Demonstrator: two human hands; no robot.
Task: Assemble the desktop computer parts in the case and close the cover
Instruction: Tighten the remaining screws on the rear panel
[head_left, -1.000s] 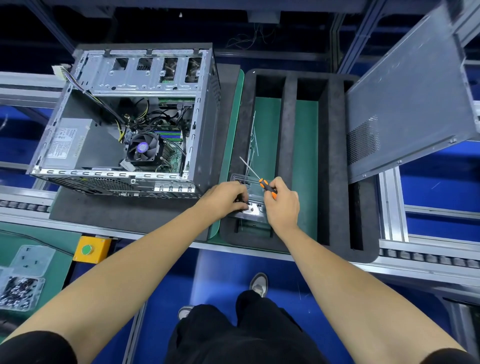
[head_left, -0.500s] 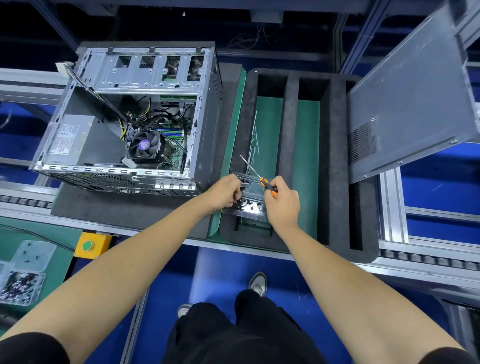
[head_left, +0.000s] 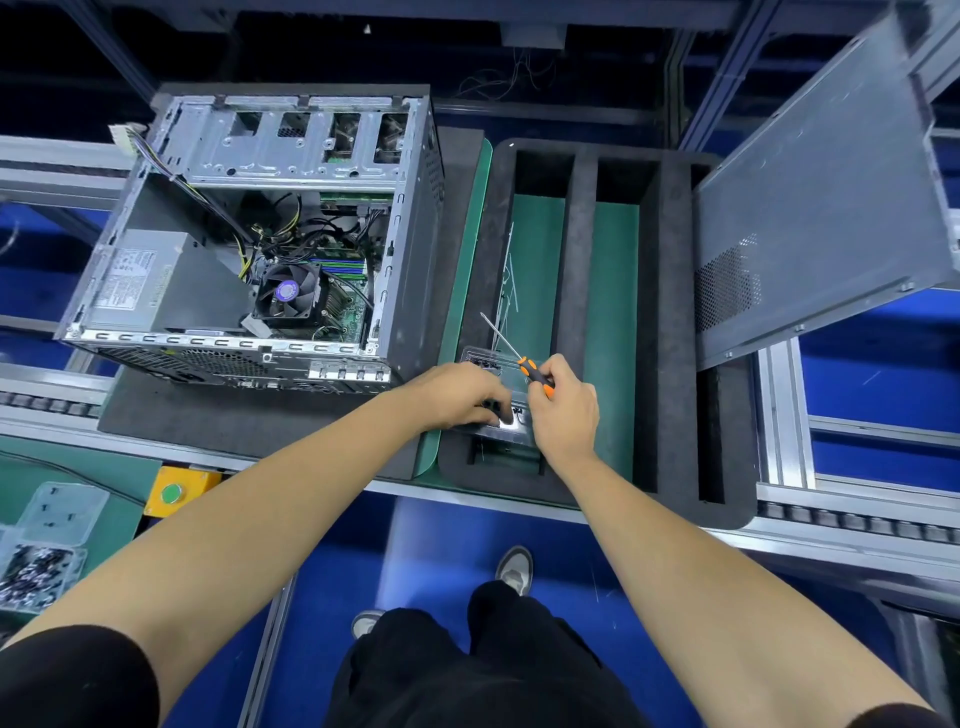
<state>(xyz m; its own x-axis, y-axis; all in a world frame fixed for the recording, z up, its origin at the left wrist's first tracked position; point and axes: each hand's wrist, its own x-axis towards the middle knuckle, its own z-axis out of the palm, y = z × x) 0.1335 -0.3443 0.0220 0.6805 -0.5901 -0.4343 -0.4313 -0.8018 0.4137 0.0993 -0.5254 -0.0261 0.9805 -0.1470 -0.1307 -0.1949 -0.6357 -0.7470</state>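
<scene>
The open computer case (head_left: 291, 156) lies on a dark foam pad at the left, its CPU fan (head_left: 285, 293) and power supply (head_left: 150, 280) exposed. The grey side cover (head_left: 821, 208) leans at the right. Between them sits a black foam tray (head_left: 675, 312) with a small clear screw box (head_left: 480, 358) at its near left. My left hand (head_left: 457, 395) curls its fingers down into that box; what the fingertips hold is hidden. My right hand (head_left: 563, 410) grips an orange-and-black screwdriver (head_left: 535, 371), shaft pointing up and left, just right of the box.
A yellow box with a green button (head_left: 174, 491) is mounted at the conveyor's near edge. Clear containers of dark screws (head_left: 39, 571) lie on a green mat at the lower left. Aluminium conveyor rails (head_left: 779, 415) run along both sides.
My left hand has shifted slightly right, further over the clear box. The right hand and screwdriver have stayed almost in place.
</scene>
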